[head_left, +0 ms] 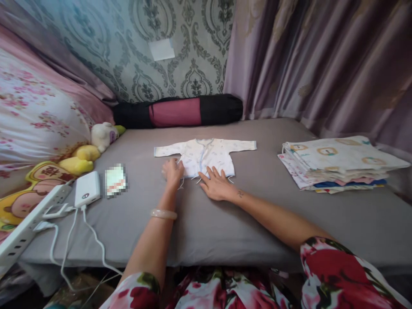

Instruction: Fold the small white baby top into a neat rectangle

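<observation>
A small white baby shirt (216,159) with pale blue trim and a faint print lies spread on the grey sheet, both sleeves out to the sides. Thin white ties hang from its lower edge. My left hand (173,171), slightly blurred, is at the shirt's lower left side with its fingers bent; whether they pinch the cloth I cannot tell. Flat across the bottom hem rests my right hand (216,184), its fingers spread and holding nothing.
Folded cloths (341,163) are stacked at the right. On the left are a white power bank (87,189) with cables, a power strip (32,223), a blurred-out card (116,180) and plush toys (77,161). A black and pink roll (175,112) lies along the wall.
</observation>
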Action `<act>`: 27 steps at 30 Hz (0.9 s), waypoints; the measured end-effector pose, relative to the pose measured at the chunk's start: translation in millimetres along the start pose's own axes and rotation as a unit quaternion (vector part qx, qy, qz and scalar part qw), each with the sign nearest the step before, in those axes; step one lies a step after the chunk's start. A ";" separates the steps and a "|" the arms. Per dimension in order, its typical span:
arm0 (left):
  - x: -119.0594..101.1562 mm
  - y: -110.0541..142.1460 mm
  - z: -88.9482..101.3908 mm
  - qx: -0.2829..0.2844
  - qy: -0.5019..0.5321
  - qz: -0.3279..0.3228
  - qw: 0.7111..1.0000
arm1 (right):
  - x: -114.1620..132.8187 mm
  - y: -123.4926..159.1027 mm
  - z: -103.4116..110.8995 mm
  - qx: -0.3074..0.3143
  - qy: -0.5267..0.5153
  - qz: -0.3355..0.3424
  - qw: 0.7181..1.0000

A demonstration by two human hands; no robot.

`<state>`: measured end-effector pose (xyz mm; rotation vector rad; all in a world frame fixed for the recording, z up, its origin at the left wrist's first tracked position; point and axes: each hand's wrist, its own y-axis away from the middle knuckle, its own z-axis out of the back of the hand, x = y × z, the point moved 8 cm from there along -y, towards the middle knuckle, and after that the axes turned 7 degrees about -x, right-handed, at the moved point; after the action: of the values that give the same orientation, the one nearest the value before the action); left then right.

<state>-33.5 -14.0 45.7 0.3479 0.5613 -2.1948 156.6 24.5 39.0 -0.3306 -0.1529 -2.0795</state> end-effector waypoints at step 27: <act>-115.9 29.6 -54.3 0.139 -0.098 -0.347 0.922 | -87.4 -20.0 22.6 -0.086 0.075 -0.074 0.991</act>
<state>64.9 72.9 40.0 0.0671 0.2747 -2.9682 185.0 112.4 35.3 -0.2730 0.0965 -2.2605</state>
